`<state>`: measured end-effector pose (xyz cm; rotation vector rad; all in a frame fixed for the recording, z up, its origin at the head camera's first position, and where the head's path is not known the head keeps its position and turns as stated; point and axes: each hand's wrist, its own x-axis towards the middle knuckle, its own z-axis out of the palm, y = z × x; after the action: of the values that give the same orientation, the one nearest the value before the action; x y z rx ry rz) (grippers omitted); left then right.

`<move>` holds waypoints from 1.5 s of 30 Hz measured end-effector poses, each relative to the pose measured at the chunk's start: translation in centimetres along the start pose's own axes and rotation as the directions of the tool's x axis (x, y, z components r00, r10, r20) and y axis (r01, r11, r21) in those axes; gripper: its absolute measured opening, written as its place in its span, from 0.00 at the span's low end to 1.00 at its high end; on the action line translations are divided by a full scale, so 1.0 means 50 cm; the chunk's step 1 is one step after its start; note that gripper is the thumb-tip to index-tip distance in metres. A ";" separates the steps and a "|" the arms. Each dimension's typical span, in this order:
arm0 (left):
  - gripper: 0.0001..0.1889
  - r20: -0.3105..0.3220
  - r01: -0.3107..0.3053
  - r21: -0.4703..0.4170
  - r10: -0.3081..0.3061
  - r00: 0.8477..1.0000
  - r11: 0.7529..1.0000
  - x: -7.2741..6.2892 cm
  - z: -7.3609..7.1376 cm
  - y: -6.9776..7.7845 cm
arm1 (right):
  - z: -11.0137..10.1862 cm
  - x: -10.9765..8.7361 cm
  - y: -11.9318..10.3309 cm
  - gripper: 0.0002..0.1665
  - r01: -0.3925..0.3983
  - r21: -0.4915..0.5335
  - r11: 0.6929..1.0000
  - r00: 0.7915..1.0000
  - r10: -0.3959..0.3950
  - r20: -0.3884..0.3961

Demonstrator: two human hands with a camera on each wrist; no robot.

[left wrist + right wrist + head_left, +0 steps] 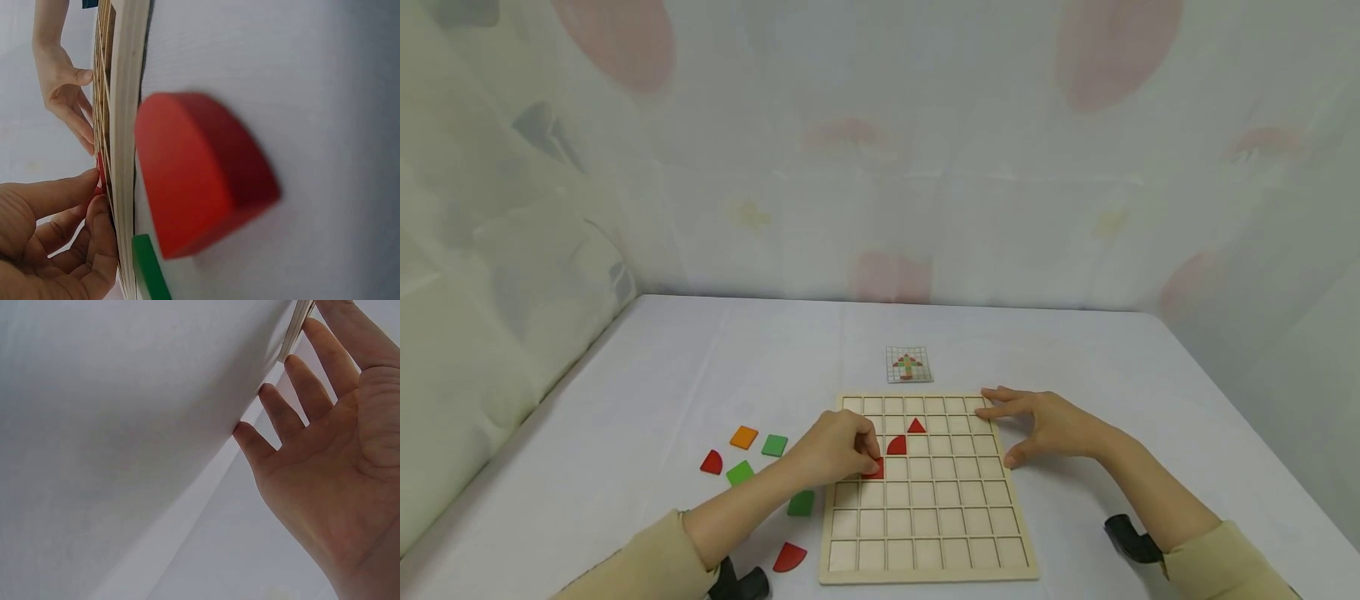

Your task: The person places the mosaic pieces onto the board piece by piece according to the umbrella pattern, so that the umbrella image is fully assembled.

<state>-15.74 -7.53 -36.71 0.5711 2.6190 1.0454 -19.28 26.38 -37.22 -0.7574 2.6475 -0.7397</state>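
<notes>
My left hand pinches a small red tile over a cell at the left side of the wooden grid board; fingertips hide part of its shape. In the left wrist view, the red tile shows between thumb and fingers. Up and to the right of it, a red quarter-circle tile and a red triangle tile lie in cells. My right hand has its fingers spread, touching the board's right edge. In the right wrist view, the right hand reaches to the board's corner.
Left of the board lie an orange square, several green tiles, a red quarter circle and another red quarter circle near the front. Behind the board lies a small pattern card. Patterned cloth hangs around the table.
</notes>
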 end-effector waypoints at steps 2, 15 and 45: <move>0.07 0.002 0.006 -0.003 -0.006 1.000 1.000 0.000 -0.001 0.002 | 0.000 0.001 0.000 0.46 0.001 -0.001 1.000 1.000 -0.001 0.000; 0.08 -0.011 0.054 0.019 -0.054 0.998 0.998 -0.004 -0.002 0.011 | -0.001 0.004 -0.003 0.46 0.007 0.010 1.000 1.000 -0.007 0.000; 0.06 -0.023 0.090 -0.027 -0.090 0.996 0.996 -0.017 -0.109 -0.008 | -0.001 0.001 0.002 0.46 0.002 -0.011 1.000 1.000 -0.002 0.001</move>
<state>-17.17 -11.44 -33.04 0.4327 2.6212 1.0633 -19.36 26.46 -37.24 -0.7629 2.6526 -0.7255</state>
